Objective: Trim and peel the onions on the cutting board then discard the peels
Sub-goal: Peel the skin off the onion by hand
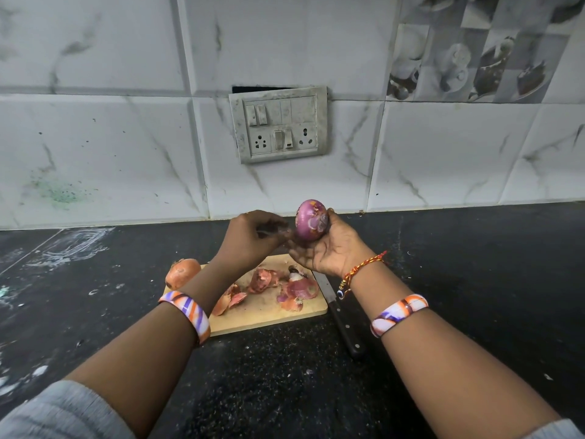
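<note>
Above the cutting board (269,315), a purple peeled onion (311,220) is gripped in the right hand (329,248), fingers curled round it from below. At its left side, a thin bit of skin is pinched by the left hand (250,239), fingertips closed tight; blurred, so exact hold can't be told. On the board, peels (269,285) are scattered w/ a trimmed end among them. An unpeeled onion (181,274) is seen at the board's far-left corner, partly hidden by the left forearm. A knife (338,315) is laid on the black counter (474,296), just beside the board's right edge. Behind, a switch plate (278,124) is set into the tiled wall.
</note>
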The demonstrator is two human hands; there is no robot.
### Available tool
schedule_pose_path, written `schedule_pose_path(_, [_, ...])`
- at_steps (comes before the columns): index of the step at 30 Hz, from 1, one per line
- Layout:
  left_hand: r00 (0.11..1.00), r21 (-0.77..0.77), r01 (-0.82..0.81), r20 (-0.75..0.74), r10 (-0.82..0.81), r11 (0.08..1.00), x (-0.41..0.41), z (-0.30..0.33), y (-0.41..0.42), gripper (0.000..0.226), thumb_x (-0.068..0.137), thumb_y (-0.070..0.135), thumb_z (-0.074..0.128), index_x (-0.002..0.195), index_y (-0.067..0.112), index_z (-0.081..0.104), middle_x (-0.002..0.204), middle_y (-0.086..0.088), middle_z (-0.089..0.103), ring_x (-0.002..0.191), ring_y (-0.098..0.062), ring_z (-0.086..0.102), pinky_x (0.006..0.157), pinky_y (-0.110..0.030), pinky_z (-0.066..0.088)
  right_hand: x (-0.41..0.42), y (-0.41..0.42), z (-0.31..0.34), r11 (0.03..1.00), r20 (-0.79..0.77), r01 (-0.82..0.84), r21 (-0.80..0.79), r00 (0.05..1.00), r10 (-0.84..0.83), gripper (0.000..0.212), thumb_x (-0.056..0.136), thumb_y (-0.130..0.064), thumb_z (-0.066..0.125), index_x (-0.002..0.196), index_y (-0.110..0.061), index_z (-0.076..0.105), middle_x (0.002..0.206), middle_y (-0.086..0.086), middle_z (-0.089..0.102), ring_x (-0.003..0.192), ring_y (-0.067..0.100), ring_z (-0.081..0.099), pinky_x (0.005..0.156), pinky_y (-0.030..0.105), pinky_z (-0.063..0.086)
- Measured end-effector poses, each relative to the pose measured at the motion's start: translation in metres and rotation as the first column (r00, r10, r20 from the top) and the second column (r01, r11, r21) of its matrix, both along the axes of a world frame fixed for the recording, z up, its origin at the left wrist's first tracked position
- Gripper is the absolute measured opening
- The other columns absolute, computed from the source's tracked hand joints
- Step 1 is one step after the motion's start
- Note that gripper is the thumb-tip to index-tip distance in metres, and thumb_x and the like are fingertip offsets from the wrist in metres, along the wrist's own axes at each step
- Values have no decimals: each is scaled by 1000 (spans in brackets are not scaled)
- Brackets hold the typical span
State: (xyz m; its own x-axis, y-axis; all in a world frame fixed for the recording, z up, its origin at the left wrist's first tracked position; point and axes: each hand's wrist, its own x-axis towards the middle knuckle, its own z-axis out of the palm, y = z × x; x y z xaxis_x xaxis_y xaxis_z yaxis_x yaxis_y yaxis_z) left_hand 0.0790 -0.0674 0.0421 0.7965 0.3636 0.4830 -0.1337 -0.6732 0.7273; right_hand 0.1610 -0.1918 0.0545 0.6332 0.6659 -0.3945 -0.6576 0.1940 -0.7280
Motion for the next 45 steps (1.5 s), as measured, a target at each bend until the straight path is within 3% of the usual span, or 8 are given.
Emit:
schedule_pose_path(5, [993, -8, 116, -27, -116, 993, 7, 1, -12, 70, 65, 22, 81, 128, 23, 51, 112, 11, 57, 109, -9, 53, 90, -24, 42, 1, 7, -2, 999, -36, 28, 31, 999, -27, 56, 89, -58, 41, 94, -4, 56, 75, 13, 57, 46, 16, 51, 34, 17, 40])
schedule_pose_path(12, [992, 101, 113, 49, -118, 988, 11, 6, -12, 74, 50, 19, 78, 121, 18, 56, 107, 5, 60, 99, -13, 58, 86, -22, 49, 11, 2, -2, 999, 142, 31, 19, 989, -33, 44, 84, -59, 50, 98, -18, 60, 87, 11, 63, 67, 24, 63, 49, 28, 55])
schedule_pose_path(17, [989, 0, 143, 30, -143, 990, 15, 15, -8, 76, 58, 1, 82, 126, 11, 50, 109, 3, 56, 96, -9, 58, 75, -3, 48, 13, -2, 1, 997, 173, 48, 53, 983, -56, 33, 83, -36, 64, 95, -7, 56, 94, 16, 58, 79, 27, 61, 58, 33, 57])
schedule_pose_path(24, [988, 66, 19, 150, -28, 998, 13, 15, -14, 41, 68, 12, 77, 108, 9, 65, 94, 4, 61, 90, -12, 60, 79, -27, 51, 16, -1, -7, 991, 190, 53, 126, 979, -77, 23, 85, -30, 62, 88, -7, 61, 90, 16, 62, 80, 28, 63, 69, 44, 54])
schedule_pose_path(28, [986, 170, 15, 163, -43, 985, 14, 14, -20, 39, 64, 26, 68, 97, 7, 70, 87, -3, 65, 77, -15, 63, 71, -24, 53, 16, 0, -11, 981, 201, 57, 187, 975, -95, 14, 85, -22, 63, 84, -8, 65, 88, 15, 64, 84, 30, 64, 71, 49, 53])
schedule_pose_path(35, [982, -3, -36, 187, 35, 999, 17, 11, -24, 24, 71, 7, 72, 94, 1, 70, 82, -1, 65, 70, -2, 60, 67, -8, 49, 15, 1, -11, 976, 269, 62, 209, 956, -118, 26, 66, -18, 68, 90, -9, 65, 96, 16, 63, 91, 33, 62, 71, 52, 52])
schedule_pose_path(38, [986, -67, -54, 153, 64, 996, 20, 10, -23, 21, 69, 3, 71, 90, 3, 71, 78, -1, 65, 64, 6, 58, 63, -7, 47, 17, 2, -14, 972, 252, 97, 216, 956, -151, 17, 76, -15, 66, 93, -12, 65, 101, 16, 62, 96, 34, 60, 69, 50, 53])
schedule_pose_path(45, [981, -55, -141, 126, 147, 988, 28, 10, -29, 21, 71, -1, 66, 92, 0, 69, 85, -10, 69, 74, -13, 60, 66, -17, 47, 17, 2, -13, 963, 258, 117, 245, 949, -181, 14, 81, -10, 62, 93, -17, 63, 101, 12, 61, 90, 28, 59, 61, 42, 57])
